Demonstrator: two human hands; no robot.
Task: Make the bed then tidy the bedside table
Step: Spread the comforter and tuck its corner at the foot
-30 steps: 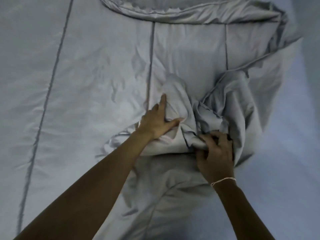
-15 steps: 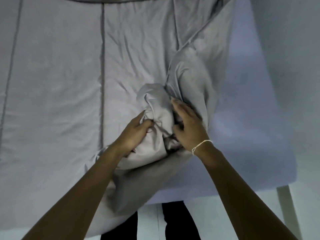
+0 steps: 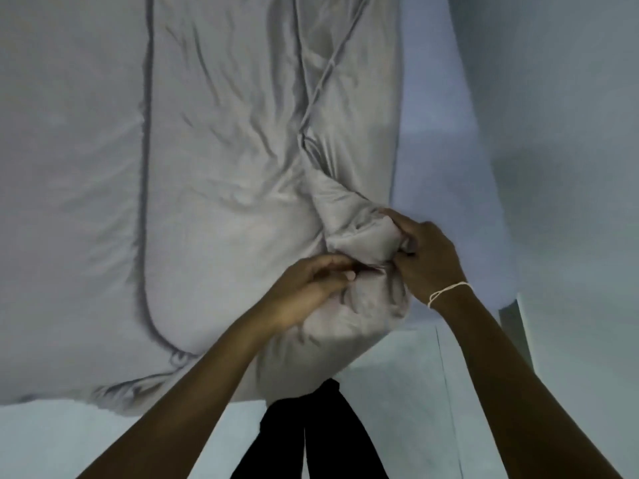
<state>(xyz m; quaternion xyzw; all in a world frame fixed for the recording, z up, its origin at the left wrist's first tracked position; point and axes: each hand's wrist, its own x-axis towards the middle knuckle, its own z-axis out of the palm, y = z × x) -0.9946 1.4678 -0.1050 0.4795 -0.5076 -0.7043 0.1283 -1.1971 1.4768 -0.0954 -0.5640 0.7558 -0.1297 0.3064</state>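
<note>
Nearest the camera, two dark trouser legs (image 3: pixel 311 433) stand on the pale floor (image 3: pixel 397 392) at the foot of the bed, partly hidden behind the forearms. Above them, the bunched corner of the grey satin quilt with darker piped seams (image 3: pixel 221 174) hangs over the bed's near edge, and both hands hold it. The left hand (image 3: pixel 307 292) has its fingers curled into the gathered cloth from the left, the thumb laid along a fold; its grip pinches the fabric. The right hand (image 3: pixel 425 257), with a thin white string bracelet (image 3: pixel 446 292) at the wrist, clamps the knot of cloth from the right, fingertips buried in the folds so their exact hold is hard to make out. Beyond the hands the quilt spreads flat and creased over the bed, running out of view at the top and left. To the right lies a bare strip of pale blue bed sheet (image 3: pixel 439 150), then a plain pale wall (image 3: pixel 560 98). A white bed leg (image 3: pixel 511 326) shows beneath the corner, cut off by the right forearm.
</note>
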